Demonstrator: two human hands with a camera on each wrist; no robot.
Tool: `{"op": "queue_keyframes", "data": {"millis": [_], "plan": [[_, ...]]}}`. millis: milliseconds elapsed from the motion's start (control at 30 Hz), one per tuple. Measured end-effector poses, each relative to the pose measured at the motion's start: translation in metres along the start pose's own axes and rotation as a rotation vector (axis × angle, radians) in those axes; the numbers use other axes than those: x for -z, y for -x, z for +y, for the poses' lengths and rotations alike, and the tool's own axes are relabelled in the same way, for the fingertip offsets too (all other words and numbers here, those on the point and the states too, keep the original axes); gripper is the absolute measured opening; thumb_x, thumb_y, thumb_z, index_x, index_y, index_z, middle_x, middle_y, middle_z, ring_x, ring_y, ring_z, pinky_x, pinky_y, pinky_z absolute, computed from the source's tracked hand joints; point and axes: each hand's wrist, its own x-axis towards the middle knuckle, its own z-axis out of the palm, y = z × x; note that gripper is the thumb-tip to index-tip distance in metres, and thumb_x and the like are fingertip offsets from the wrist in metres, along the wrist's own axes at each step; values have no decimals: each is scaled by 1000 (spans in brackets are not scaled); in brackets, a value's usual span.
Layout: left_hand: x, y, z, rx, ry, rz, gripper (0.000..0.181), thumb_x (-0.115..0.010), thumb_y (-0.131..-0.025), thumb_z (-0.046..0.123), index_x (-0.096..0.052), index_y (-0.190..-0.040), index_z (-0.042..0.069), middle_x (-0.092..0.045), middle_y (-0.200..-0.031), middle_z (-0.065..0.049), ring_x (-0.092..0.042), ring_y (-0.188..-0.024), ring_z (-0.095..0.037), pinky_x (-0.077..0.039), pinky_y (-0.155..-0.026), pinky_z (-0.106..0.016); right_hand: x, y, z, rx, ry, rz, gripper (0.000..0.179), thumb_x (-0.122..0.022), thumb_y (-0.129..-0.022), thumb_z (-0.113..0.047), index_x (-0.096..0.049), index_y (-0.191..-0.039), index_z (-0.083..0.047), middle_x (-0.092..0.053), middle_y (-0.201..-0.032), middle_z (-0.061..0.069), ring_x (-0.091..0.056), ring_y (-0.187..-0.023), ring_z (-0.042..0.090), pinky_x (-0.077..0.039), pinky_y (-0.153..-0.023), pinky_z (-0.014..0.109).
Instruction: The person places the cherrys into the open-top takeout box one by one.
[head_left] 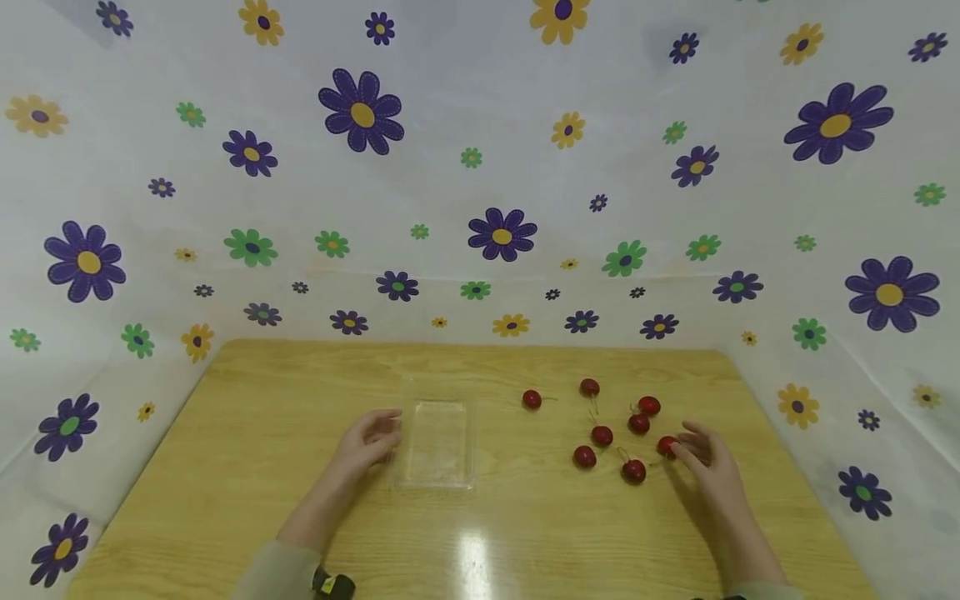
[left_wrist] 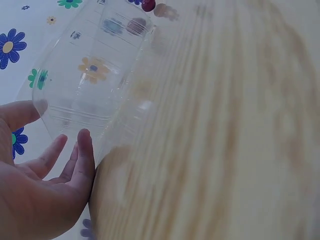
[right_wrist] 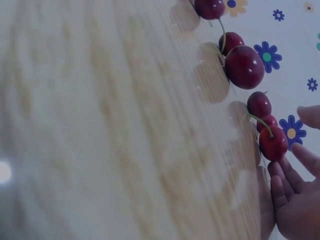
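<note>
Sitting between left fingers (left_wrist: 85, 150) and cherries (head_left: 602, 436) — clear container (head_left: 438, 443), flowered backdrop (head_left: 442, 75) behind.

A wood-grained counter (head_left: 540, 525) with rounded far corners, a bright glare (head_left: 473, 568) streaking its near side, carries a clear plastic container (head_left: 438, 442) left of center. To the right lie eight glossy, dark red cherries (head_left: 602, 436), several with stems showing. One cherry sits apart from the loose cluster, nearest the container; two others appear close together toward the far right of the group.
</note>
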Motion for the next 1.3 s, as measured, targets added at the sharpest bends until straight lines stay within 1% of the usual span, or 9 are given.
{"op": "queue_keyframes", "data": {"millis": [167,300,400,533,633,767,867,1100,1300], "plan": [[2,0,0,12,62,-15,53,-66,-102,5,-50,-151,-6,-54,-147,-28,-61,-105,-7,-55,-83,-22,-5,-3,3,52,29,4,54,-62,-108,-16,-42,-152,9,-54,-141,34,-42,-99,-23,-37,-86,-3],[4,2,-3,16,111,-31,55,-66,-100,3,-49,-151,-7,-54,-148,-26,-59,-111,-8,-55,-85,-21,-8,-5,4,65,66,-23,53,-66,-105,-12,-45,-150,9,-56,-139,33,-42,-100,-22,-36,-87,-3],[5,1,-4,21,141,-55,57,-65,-100,1,-46,-153,-8,-55,-149,-23,-58,-115,-7,-55,-87,-20,-9,-7,5,67,87,-20,52,-67,-103,-8,-49,-149,8,-57,-139,33,-42,-101,-21,-37,-87,-1],[7,0,-5,41,194,-94,60,-63,-100,0,-42,-155,-8,-61,-138,-8,-59,-113,-6,-55,-85,-20,-9,-8,4,46,99,-9,48,-67,-102,-6,-54,-146,7,-61,-135,31,-46,-97,-19,-41,-84,4],[8,0,-5,46,237,-123,58,-62,-100,-1,-43,-155,-7,-64,-128,4,-60,-110,-5,-54,-83,-20,-9,-8,4,30,89,-4,44,-65,-102,-7,-56,-143,7,-63,-133,30,-48,-94,-16,-43,-82,7],[7,1,-6,52,279,-152,53,-61,-100,-1,-49,-152,-4,-67,-122,12,-62,-108,-3,-54,-81,-18,-9,-9,4,31,77,7,41,-63,-104,-7,-58,-141,8,-63,-132,29,-48,-94,-17,-42,-82,6],[6,1,-8,60,297,-148,52,-61,-100,-3,-51,-151,-2,-67,-122,13,-62,-107,-2,-54,-80,-18,-8,-10,4,28,75,11,40,-64,-104,-6,-59,-141,8,-64,-131,28,-47,-93,-18,-41,-82,5],[6,0,-11,58,299,-152,57,-59,-102,-2,-43,-156,-5,-63,-128,9,-61,-109,-3,-53,-80,-18,-8,-9,2,12,72,30,40,-64,-104,-6,-59,-141,8,-66,-127,28,-49,-90,-19,-41,-81,4],[7,0,-11,61,320,-156,52,-59,-103,-2,-49,-154,0,-61,-130,8,-61,-109,-4,-53,-80,-19,-6,-7,-1,-5,69,23,40,-64,-105,-10,-59,-141,7,-68,-125,24,-50,-90,-18,-41,-80,4]]}}
